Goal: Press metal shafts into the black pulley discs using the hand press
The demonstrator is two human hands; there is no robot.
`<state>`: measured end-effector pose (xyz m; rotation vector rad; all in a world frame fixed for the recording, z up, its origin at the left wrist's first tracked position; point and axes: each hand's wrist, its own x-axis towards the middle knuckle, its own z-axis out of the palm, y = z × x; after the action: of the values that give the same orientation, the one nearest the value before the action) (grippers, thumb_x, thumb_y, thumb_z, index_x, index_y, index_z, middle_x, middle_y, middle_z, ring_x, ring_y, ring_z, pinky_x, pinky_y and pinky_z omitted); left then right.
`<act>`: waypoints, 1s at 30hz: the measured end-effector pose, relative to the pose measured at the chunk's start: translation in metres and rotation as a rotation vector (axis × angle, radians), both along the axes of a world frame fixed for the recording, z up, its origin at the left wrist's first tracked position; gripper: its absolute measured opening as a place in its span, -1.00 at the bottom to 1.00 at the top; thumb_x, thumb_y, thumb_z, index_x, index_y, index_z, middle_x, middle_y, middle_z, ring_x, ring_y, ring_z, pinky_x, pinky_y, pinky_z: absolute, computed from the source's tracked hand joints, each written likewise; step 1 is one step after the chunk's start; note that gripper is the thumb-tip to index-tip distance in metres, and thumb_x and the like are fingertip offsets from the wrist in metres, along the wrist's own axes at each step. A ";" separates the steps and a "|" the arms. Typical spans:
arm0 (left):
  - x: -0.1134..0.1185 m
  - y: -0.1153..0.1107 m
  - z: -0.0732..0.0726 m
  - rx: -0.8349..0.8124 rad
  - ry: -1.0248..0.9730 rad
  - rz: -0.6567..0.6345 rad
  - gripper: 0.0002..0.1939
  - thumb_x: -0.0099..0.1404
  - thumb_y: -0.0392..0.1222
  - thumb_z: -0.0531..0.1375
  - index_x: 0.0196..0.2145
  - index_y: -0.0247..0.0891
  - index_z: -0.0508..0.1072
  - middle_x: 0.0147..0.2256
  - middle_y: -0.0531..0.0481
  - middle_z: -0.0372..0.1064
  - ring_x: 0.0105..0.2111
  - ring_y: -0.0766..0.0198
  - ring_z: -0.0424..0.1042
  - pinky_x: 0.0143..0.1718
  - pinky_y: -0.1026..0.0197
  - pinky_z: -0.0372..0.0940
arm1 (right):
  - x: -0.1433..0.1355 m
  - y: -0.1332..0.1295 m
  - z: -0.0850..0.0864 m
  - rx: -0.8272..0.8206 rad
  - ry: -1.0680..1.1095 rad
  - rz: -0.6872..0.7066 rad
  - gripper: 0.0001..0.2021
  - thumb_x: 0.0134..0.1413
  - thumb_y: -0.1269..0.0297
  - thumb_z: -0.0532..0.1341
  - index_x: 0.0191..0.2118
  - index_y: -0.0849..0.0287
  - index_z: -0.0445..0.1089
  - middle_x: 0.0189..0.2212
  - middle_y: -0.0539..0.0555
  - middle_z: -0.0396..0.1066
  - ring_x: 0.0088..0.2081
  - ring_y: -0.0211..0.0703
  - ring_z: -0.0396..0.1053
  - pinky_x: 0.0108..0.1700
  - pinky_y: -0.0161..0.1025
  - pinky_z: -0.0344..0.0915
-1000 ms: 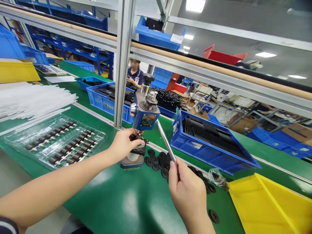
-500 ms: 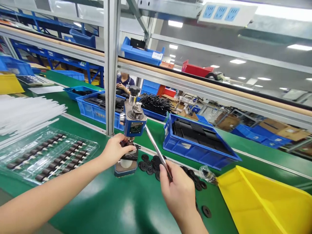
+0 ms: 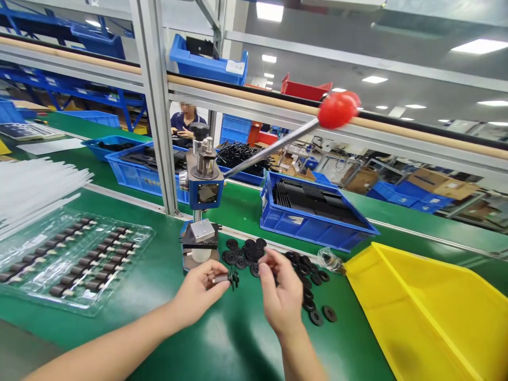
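Note:
My left hand (image 3: 200,296) pinches a small dark cylindrical part (image 3: 222,277) with a black slotted disc on its right end, just in front of the press base. My right hand (image 3: 281,288) is beside it, thumb and fingers curved and apart, with nothing visible in them. A blue hand-lever press (image 3: 205,194) stands behind my left hand. Its lever (image 3: 273,151) slants up to the right and ends in a red knob (image 3: 338,109). Under the press head lies a silver metal block (image 3: 202,230) on a black fixture. Several loose black discs (image 3: 253,250) lie behind and around my right hand.
A clear plastic tray (image 3: 95,304) with rows of similar cylinders lies left, near white strips (image 3: 39,182). Blue bins (image 3: 305,230) with black parts line the back. A yellow bin (image 3: 432,312) stands right. A metal post (image 3: 153,106) rises behind the press; a person (image 3: 186,120) sits beyond.
My right hand has let go of the lever, which has swung up. My left hand has come away from the press toward me, holding the cylindrical part with its disc. The view has shifted slightly.

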<state>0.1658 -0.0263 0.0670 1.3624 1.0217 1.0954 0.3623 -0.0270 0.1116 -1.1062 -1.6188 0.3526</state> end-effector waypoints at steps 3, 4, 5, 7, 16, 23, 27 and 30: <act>0.014 0.015 -0.035 -0.158 -0.186 -0.042 -0.67 0.14 -0.02 0.30 -0.22 -0.22 0.37 -0.36 -0.02 0.44 -0.42 0.28 0.44 -0.36 0.21 0.34 | 0.000 0.013 -0.064 -0.343 0.049 0.195 -0.59 0.25 0.08 0.07 0.06 0.26 0.30 -0.48 -0.01 0.31 -0.48 -0.29 0.29 -0.44 -0.33 0.31; 0.016 0.018 -0.045 -0.188 -0.219 -0.055 -0.65 0.12 -0.03 0.32 -0.21 -0.23 0.38 -0.35 -0.03 0.46 -0.40 0.27 0.45 -0.34 0.20 0.34 | -0.002 0.014 -0.080 -0.411 0.063 0.240 -0.55 0.22 0.04 0.10 0.07 0.28 0.30 -0.49 -0.02 0.31 -0.49 -0.30 0.27 -0.46 -0.34 0.28; 0.017 0.021 -0.054 -0.210 -0.236 -0.066 -0.64 0.09 -0.05 0.34 -0.20 -0.24 0.39 -0.34 -0.05 0.48 -0.39 0.26 0.45 -0.31 0.19 0.34 | -0.006 0.015 -0.091 -0.455 0.063 0.260 -0.52 0.18 0.01 0.14 0.07 0.28 0.31 -0.46 0.00 0.34 -0.48 -0.29 0.28 -0.46 -0.34 0.28; 0.016 0.024 -0.067 -0.232 -0.234 -0.083 -0.64 0.07 -0.10 0.35 -0.20 -0.26 0.41 -0.32 -0.08 0.50 -0.34 0.23 0.47 -0.25 0.15 0.34 | -0.014 0.013 -0.104 -0.493 0.017 0.244 -0.52 0.11 0.02 0.23 0.04 0.26 0.34 -0.40 0.05 0.40 -0.46 -0.28 0.28 -0.43 -0.32 0.29; 0.008 0.023 -0.092 -0.120 -0.008 -0.103 -0.74 0.12 -0.37 0.24 -0.18 -0.28 0.45 -0.26 -0.06 0.50 -0.23 0.21 0.47 -0.11 0.16 0.34 | -0.018 0.008 -0.120 -0.385 -0.193 0.160 -0.50 0.03 0.06 0.32 0.06 0.17 0.35 -0.23 0.10 0.46 -0.49 -0.31 0.29 -0.40 -0.29 0.36; 0.004 0.022 -0.089 -0.031 0.071 -0.168 -0.76 0.25 -0.30 0.19 -0.10 -0.28 0.45 -0.19 -0.12 0.48 -0.17 0.18 0.47 -0.05 0.14 0.34 | -0.017 0.007 -0.122 -0.334 -0.224 0.160 -0.51 0.04 0.10 0.34 0.07 0.16 0.33 -0.24 0.08 0.43 -0.46 -0.31 0.29 -0.37 -0.30 0.35; 0.001 0.023 -0.087 0.105 0.155 -0.182 -0.72 0.28 -0.23 0.19 -0.05 -0.30 0.45 -0.15 -0.17 0.45 -0.15 0.14 0.44 -0.07 0.12 0.34 | -0.015 0.007 -0.124 -0.294 -0.218 0.143 -0.51 0.04 0.07 0.34 0.05 0.15 0.33 -0.29 0.06 0.41 -0.46 -0.31 0.28 -0.39 -0.30 0.34; 0.002 0.023 -0.087 0.152 0.185 -0.165 -0.71 0.21 -0.20 0.28 -0.11 -0.34 0.47 -0.20 -0.16 0.46 -0.22 0.16 0.44 -0.18 0.17 0.36 | -0.017 0.006 -0.125 -0.288 -0.239 0.135 -0.52 0.03 0.05 0.34 0.02 0.14 0.34 -0.31 0.05 0.40 -0.46 -0.30 0.27 -0.40 -0.30 0.33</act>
<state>0.1675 -0.0031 -0.0203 1.6652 0.9529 0.9519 0.3456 -0.0213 -0.0130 -1.2963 -1.9017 0.5740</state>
